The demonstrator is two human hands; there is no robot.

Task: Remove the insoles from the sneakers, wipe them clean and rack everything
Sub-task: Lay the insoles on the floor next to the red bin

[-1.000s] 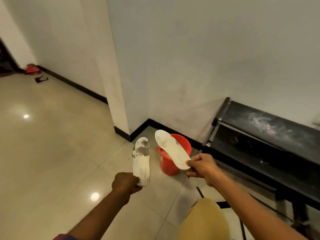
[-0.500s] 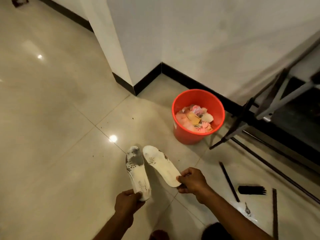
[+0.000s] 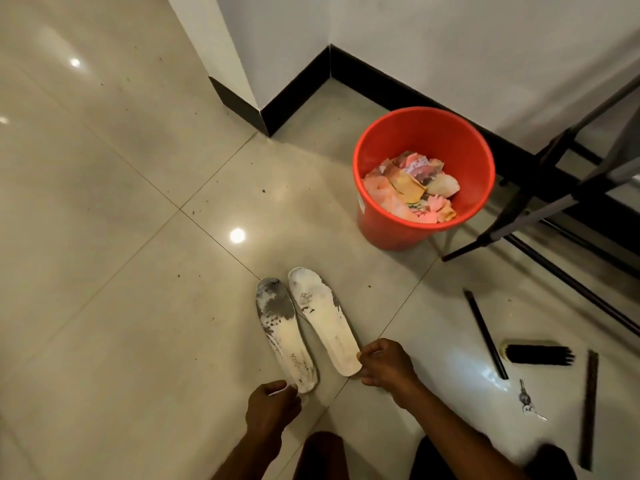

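Two white insoles lie side by side low over the tiled floor, toes pointing away from me. The left insole (image 3: 283,332) has a large grey dirt patch on its toe end; my left hand (image 3: 272,408) pinches its heel. The right insole (image 3: 325,318) is cleaner, with small dark marks; my right hand (image 3: 386,365) grips its heel. Whether they rest on the tiles or hover just above I cannot tell. No sneakers are in view.
A red bucket (image 3: 377,230) holding crumpled papers stands ahead to the right. A black metal rack frame (image 3: 540,199) fills the right edge. A shoe brush (image 3: 536,353), keys (image 3: 526,400), and loose black bars (image 3: 485,334) lie on the floor at right. A wall corner (image 3: 242,64) juts in behind.
I have bent down: both hands lowered the insoles from chest height in front of the bucket to floor level, bringing them parallel and close together.
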